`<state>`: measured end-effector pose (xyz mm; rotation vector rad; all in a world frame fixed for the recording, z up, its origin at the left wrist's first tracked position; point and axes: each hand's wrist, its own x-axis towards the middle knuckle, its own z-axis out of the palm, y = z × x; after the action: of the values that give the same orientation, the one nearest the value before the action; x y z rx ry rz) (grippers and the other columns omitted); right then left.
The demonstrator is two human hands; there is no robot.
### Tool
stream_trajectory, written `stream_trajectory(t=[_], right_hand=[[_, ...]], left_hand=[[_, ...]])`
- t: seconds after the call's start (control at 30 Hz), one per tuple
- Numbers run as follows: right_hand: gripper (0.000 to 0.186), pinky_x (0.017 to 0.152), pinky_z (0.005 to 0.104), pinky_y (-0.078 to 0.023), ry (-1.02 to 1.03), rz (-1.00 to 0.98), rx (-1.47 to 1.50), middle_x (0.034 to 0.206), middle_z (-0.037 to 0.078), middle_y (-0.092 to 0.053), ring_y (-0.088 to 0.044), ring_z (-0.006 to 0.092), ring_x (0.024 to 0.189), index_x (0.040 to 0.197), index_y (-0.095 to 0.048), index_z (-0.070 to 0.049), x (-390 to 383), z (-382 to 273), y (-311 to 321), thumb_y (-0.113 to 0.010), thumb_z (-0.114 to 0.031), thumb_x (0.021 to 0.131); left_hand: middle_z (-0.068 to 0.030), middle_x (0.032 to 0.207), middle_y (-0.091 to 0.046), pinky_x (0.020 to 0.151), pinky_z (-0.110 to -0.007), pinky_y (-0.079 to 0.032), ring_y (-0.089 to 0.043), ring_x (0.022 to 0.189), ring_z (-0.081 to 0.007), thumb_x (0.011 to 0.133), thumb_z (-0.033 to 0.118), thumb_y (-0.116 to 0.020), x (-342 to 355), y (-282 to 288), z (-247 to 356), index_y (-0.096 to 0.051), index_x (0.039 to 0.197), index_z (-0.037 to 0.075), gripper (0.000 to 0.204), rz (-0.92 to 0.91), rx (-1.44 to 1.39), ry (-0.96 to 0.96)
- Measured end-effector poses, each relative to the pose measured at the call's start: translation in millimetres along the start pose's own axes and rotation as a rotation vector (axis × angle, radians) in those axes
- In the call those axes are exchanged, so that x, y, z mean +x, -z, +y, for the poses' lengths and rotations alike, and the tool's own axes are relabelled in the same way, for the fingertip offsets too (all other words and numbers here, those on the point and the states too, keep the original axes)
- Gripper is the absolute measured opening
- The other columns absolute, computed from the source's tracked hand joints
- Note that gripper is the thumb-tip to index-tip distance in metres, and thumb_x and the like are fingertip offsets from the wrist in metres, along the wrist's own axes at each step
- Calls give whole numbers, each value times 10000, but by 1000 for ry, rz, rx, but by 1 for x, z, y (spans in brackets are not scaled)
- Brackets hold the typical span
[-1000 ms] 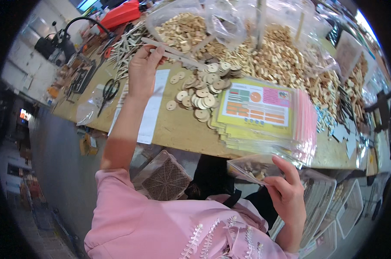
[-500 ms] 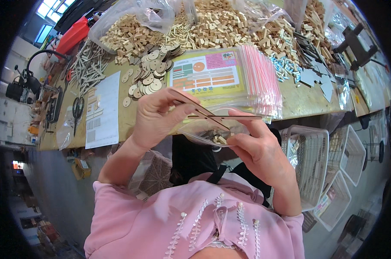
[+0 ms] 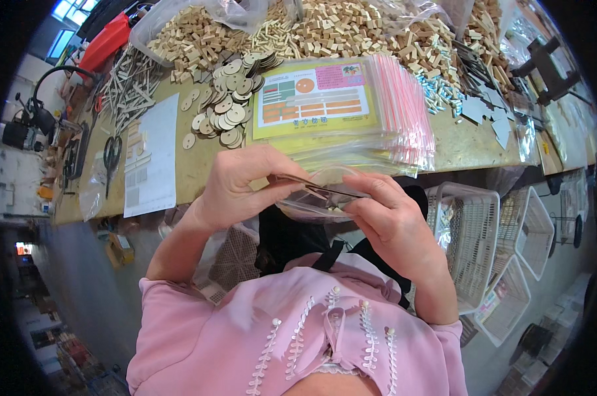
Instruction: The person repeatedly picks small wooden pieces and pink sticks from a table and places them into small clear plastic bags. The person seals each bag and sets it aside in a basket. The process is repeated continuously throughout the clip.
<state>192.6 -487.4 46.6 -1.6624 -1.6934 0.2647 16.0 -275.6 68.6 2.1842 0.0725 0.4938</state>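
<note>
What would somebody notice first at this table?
Probably the big stack of yellow and pink plastic bags, in the middle of the table. Behind it spreads a heap of small wooden blocks, with round wooden discs to the stack's left. In front, the left hand holds thin flat strips at the clear bag in the right hand.

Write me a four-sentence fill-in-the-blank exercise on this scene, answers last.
The left hand pinches thin, flat wooden strips at the opening of a clear plastic ____.
Round, pale wooden discs lie to the ____ of the stacked yellow printed packets.
Left of the white paper sheet lie black-handled ____.
The short-sleeved cloth shirt is ____.
Missing words: bag; left; scissors; pink.
</note>
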Motion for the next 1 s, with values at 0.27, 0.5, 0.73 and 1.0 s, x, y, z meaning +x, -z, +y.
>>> stream_trajectory(t=[0.27,0.5,0.73,1.0], right_hand=[[159,848,398,-568,-16,76,-69,1083,131,-680,-664,326,1033,899,-659,-3,-4,2,-1,-720,35,758],[188,941,429,-542,-72,68,-64,1263,153,-668,-637,385,1150,896,-668,-4,-9,-1,-2,-759,68,748],[178,919,455,-556,-71,37,-35,1255,197,-649,-628,406,1166,893,-682,14,-8,-3,-6,-759,67,742],[213,919,450,-561,-113,66,-65,1230,194,-656,-641,405,1143,902,-675,7,-9,-5,-14,-763,84,724]], left_hand=[[-53,980,-739,717,-251,-536,-659,778,-103,961,36,-696,-18,49,-28,-729,1077,-2,126,574,-354,102],[-9,851,-684,697,-230,-501,-629,744,-69,980,149,-713,-32,139,-70,-726,1088,6,180,884,-144,164],[-118,984,-726,756,-309,-541,-678,830,-170,914,191,-770,-75,323,-194,-696,1163,10,317,1048,577,375],[-104,1149,-666,869,-446,-555,-678,1026,-327,882,64,-594,51,186,-218,-724,1152,190,325,252,1026,198]])
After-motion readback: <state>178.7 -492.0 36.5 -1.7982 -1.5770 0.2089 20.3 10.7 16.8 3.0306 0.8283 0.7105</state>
